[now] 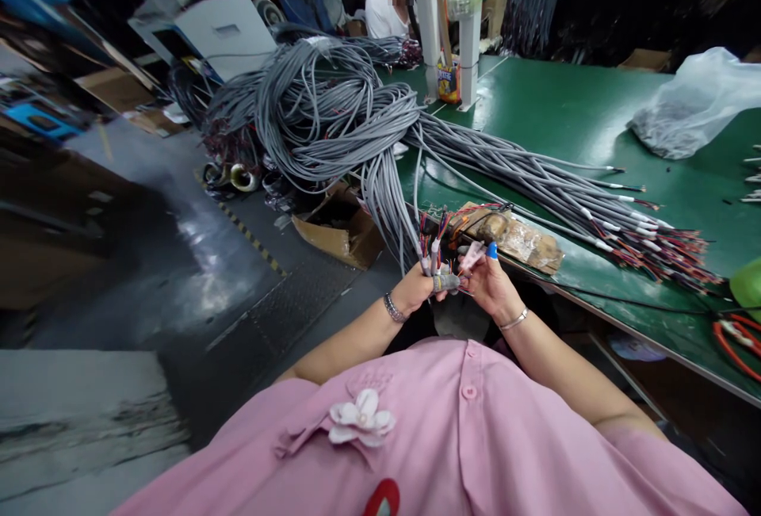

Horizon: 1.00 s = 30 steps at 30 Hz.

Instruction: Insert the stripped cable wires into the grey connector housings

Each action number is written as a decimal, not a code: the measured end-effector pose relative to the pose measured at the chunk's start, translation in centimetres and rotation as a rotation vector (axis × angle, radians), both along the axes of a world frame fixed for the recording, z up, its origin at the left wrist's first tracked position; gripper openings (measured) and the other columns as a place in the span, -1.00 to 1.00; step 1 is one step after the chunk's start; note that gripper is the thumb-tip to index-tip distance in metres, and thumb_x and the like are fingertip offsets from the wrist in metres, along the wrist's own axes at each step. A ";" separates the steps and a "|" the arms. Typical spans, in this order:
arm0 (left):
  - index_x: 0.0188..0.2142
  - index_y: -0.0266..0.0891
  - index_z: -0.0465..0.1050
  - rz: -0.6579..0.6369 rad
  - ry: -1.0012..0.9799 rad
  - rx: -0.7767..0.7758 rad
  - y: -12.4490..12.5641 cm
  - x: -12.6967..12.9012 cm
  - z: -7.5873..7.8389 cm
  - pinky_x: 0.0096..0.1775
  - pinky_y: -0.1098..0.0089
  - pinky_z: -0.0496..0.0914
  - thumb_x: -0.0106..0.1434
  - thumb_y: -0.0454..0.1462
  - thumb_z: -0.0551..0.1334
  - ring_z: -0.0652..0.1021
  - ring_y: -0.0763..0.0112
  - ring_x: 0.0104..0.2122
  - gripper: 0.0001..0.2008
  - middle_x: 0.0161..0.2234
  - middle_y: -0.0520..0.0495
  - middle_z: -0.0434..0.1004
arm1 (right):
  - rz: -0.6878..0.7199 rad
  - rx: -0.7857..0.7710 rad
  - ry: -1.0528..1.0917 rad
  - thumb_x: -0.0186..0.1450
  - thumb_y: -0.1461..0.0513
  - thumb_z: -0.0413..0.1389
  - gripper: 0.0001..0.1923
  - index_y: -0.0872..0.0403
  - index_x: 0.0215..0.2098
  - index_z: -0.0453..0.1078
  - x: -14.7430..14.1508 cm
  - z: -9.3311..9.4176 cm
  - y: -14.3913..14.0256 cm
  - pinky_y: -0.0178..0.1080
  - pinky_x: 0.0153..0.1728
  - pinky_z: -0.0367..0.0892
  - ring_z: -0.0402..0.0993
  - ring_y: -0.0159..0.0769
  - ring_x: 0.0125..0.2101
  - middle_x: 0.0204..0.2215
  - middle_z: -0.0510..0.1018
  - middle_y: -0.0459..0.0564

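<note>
My left hand point(417, 288), with a grey covering on a finger, is closed around the ends of several grey cables point(389, 195). Thin coloured wires point(436, 248) fan out above its fingers. Close beside it, my right hand point(495, 290) has its fingertips drawn together near the wire tips; a blue cover point(491, 250) sits on one finger. A pale pinkish piece point(472, 255) shows at those fingers, but I cannot tell what it is. Just beyond the hands, a tape-wrapped wooden block point(517, 240) lies at the table edge.
Big coils of grey cable point(321, 104) hang over the left end of the green table point(552, 116). More cables with stripped ends point(648, 242) stretch right. A plastic bag point(690, 108), a white post point(425, 17) and a seated person point(386, 9) are farther back. An open carton point(324, 237) stands on the floor.
</note>
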<state>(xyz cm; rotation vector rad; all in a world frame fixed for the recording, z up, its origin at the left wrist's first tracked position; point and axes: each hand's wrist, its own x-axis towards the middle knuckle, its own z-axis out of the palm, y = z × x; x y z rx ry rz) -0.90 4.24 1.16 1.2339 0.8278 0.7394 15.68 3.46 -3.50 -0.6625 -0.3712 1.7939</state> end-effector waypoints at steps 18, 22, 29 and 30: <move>-0.66 -0.27 0.38 0.169 0.095 0.261 -2.4 0.1 -0.1 -0.32 0.38 0.34 0.15 -0.05 0.29 0.43 0.47 -0.55 -0.59 -0.66 -0.01 0.39 | -0.277 0.148 -0.383 0.21 0.00 0.19 -0.70 0.06 -0.41 0.46 0.4 0.6 -1.1 -0.38 -0.52 0.26 0.28 -0.47 -0.56 -0.52 0.47 -0.11; -0.67 -0.27 0.37 0.192 0.127 0.253 -2.4 0.3 -0.5 -0.37 0.39 0.32 0.15 -0.04 0.29 0.41 0.48 -0.57 -0.59 -0.66 -0.01 0.39 | -0.223 0.152 -0.365 0.22 -0.08 0.14 -0.62 0.06 -0.38 0.46 0.2 0.3 -1.0 -0.36 -0.53 0.26 0.26 -0.45 -0.57 -0.49 0.49 -0.09; -0.65 -0.26 0.36 0.248 0.146 0.276 -2.6 0.8 -0.5 -0.40 0.40 0.30 0.14 -0.11 0.30 0.40 0.48 -0.57 -0.65 -0.65 0.00 0.39 | -0.065 0.056 -0.071 0.13 -0.05 0.25 -0.64 0.05 -0.31 0.46 0.1 0.1 0.0 -0.35 -0.50 0.34 0.40 -0.39 -0.47 -0.41 0.55 -0.07; -0.65 -0.26 0.35 0.254 0.155 0.282 -2.6 0.8 -0.6 -0.40 0.40 0.29 0.14 -0.12 0.30 0.40 0.48 -0.57 -0.65 -0.65 0.01 0.39 | -0.077 0.048 -0.066 0.13 -0.04 0.25 -0.65 0.05 -0.30 0.46 0.0 0.0 0.1 -0.35 -0.49 0.35 0.41 -0.39 -0.47 -0.40 0.55 -0.07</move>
